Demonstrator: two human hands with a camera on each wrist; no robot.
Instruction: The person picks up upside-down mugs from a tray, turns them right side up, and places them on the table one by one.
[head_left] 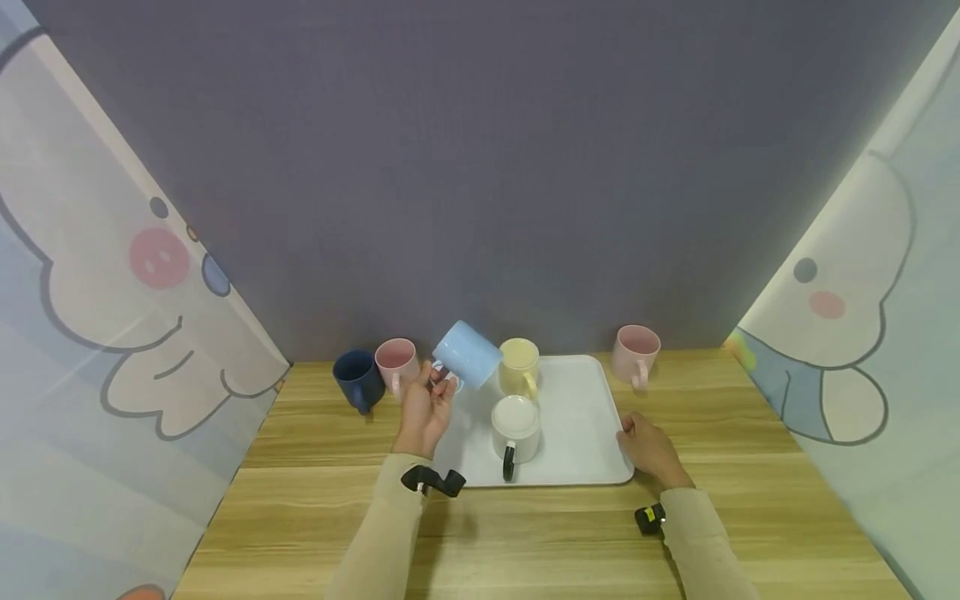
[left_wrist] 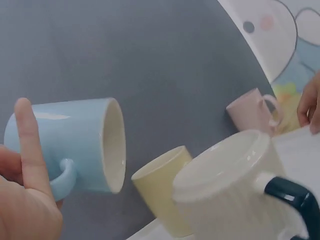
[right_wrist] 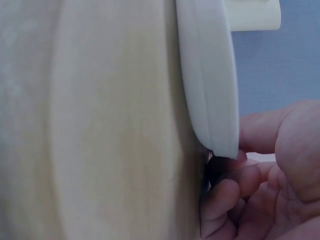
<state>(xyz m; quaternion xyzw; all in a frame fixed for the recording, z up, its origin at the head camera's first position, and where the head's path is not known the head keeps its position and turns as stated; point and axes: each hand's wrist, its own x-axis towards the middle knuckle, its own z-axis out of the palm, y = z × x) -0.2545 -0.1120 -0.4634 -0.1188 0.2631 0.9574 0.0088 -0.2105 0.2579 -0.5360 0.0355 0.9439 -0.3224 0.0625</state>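
Beige long sleeves on both arms; small black camera strapped at each wrist.

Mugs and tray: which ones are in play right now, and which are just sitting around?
In play: light blue mug, tilted, held by left hand; white tray, right hand at its edge.
Sitting: yellow mug and white mug on the tray; navy mug, two pink mugs on table.

A dark blue mug and a pink mug stand side by side on the wooden table. Another pink mug stands right of the tray.
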